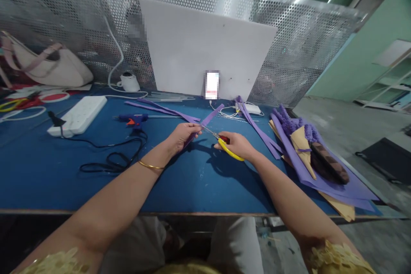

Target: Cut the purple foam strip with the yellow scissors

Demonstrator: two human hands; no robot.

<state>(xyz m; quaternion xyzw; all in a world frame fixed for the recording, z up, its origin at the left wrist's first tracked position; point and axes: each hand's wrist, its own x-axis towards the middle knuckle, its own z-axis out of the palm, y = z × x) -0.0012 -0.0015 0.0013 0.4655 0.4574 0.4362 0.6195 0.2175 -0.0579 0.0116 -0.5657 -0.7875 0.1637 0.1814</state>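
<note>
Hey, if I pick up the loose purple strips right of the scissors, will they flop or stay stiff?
The purple strips look thin and narrow, so they're probably light. Being so long, they'd likely sag if held by one end. Lying flat, they probably won't roll.

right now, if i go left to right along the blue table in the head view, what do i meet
White power strip, blue glue gun, left hand, scissor blades, right hand, brown checked case.

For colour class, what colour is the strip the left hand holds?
The strip is purple (head view).
</note>
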